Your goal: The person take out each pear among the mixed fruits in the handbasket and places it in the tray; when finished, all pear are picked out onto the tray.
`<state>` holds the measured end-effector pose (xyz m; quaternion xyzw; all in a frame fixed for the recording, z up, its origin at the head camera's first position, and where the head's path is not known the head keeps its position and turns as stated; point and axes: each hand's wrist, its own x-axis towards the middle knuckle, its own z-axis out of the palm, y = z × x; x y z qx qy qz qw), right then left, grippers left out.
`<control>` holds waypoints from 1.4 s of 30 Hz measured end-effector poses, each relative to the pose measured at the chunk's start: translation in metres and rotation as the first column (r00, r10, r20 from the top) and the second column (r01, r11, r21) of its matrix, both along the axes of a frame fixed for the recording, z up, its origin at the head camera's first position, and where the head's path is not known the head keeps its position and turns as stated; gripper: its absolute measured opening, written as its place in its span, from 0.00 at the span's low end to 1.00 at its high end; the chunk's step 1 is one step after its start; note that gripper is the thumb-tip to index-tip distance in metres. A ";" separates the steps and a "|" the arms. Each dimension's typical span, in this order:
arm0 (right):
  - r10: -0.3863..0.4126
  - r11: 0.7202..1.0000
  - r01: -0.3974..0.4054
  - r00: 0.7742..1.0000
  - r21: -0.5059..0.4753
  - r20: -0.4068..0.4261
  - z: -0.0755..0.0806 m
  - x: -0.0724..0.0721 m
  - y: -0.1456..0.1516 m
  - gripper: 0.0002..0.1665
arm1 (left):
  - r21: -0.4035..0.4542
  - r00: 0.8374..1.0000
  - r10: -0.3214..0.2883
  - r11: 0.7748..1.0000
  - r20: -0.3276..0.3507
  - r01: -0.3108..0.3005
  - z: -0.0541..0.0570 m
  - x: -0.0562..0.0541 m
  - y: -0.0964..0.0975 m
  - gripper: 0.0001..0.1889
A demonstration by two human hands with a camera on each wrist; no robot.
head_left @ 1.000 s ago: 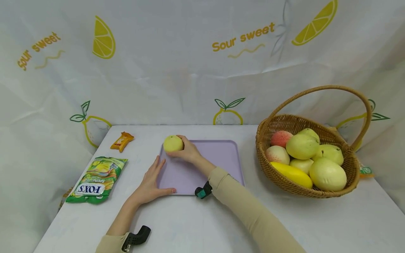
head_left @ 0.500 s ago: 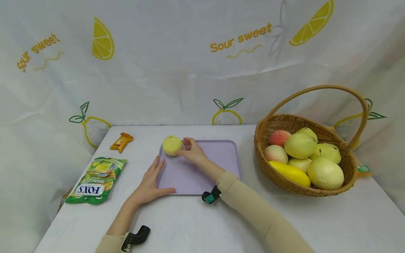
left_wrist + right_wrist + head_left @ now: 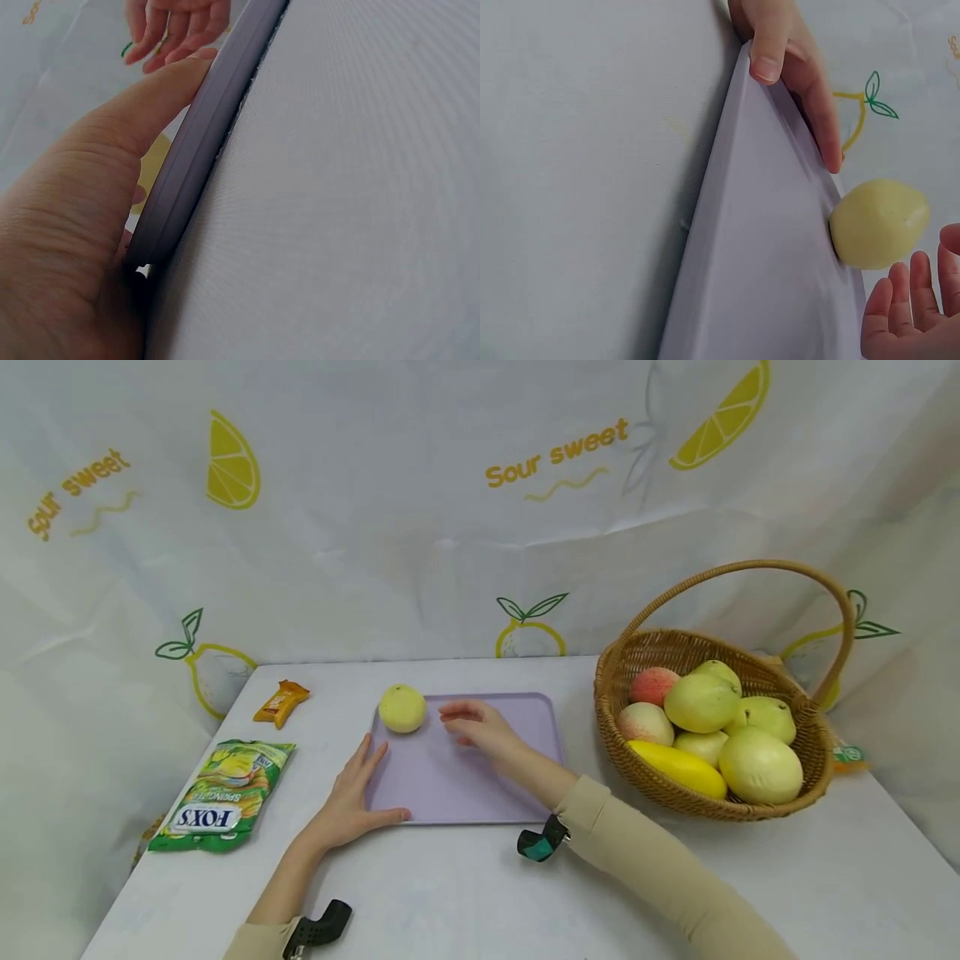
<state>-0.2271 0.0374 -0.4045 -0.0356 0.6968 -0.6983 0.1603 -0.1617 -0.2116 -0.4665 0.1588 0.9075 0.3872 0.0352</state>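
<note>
A round yellow-green fruit point(image 3: 402, 708) rests in the far left corner of the lilac tray point(image 3: 450, 785). Just right of it, my right hand point(image 3: 483, 727) hovers over the tray with bent, loose fingers, holding nothing. The right wrist view has the fruit point(image 3: 879, 223) beside those fingertips, with a gap between. My left hand point(image 3: 351, 802) lies at the tray's near left corner, fingers stretched along the left side and thumb along the front edge. In the left wrist view the thumb point(image 3: 161, 94) lies against the tray's rim point(image 3: 195, 142).
A wicker basket point(image 3: 615, 727) with a tall handle holds several fruits, among them a long yellow one point(image 3: 678, 768), on the right. To the left lie a green FOX'S bag point(image 3: 225, 793) and a small orange packet point(image 3: 282, 702). An orange-green packet point(image 3: 849, 757) shows behind the basket.
My right hand has let go of the round fruit and drawn back to the right, leaving it in the tray's far left corner. The left hand keeps its place at the tray.
</note>
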 end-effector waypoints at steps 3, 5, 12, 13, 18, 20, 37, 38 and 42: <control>0.026 0.999 -0.026 1.000 -0.024 0.007 0.003 0.006 0.009 0.19 | -0.004 1.000 -0.002 1.000 -0.004 0.002 0.000 0.001 0.000 0.56; 0.053 0.998 -0.052 0.999 -0.037 0.013 0.006 0.010 0.016 0.20 | -0.004 1.000 -0.002 1.000 -0.009 0.002 0.001 0.001 0.000 0.56; 0.149 0.988 -0.148 0.989 -0.035 0.026 0.026 0.024 0.044 0.23 | -0.003 0.999 -0.011 1.000 -0.031 0.011 0.000 0.001 0.000 0.54; 0.159 0.987 -0.158 0.987 -0.028 0.027 0.029 0.026 0.048 0.22 | -0.004 0.999 -0.014 1.000 -0.033 0.014 -0.001 0.000 0.000 0.54; 0.208 0.978 -0.209 0.978 0.007 0.019 0.041 0.036 0.065 0.23 | 0.004 0.999 -0.023 1.000 -0.037 0.024 -0.003 0.000 -0.001 0.54; 0.240 0.971 -0.240 0.971 0.022 0.014 0.046 0.040 0.071 0.24 | 0.007 0.999 -0.025 1.000 -0.036 0.025 -0.002 0.000 -0.001 0.54; 0.449 0.883 -0.435 0.892 0.174 -0.045 0.096 0.066 0.150 0.26 | -0.003 0.999 -0.026 1.000 -0.046 0.026 -0.005 0.000 -0.003 0.53; 0.451 0.879 -0.435 0.891 0.194 -0.044 0.100 0.066 0.155 0.26 | -0.003 0.999 -0.024 1.000 -0.045 0.024 -0.005 -0.001 -0.003 0.53; 0.493 0.847 -0.464 0.868 0.259 -0.058 0.113 0.065 0.175 0.24 | -0.002 0.999 -0.023 1.000 -0.043 0.023 -0.005 0.000 -0.002 0.52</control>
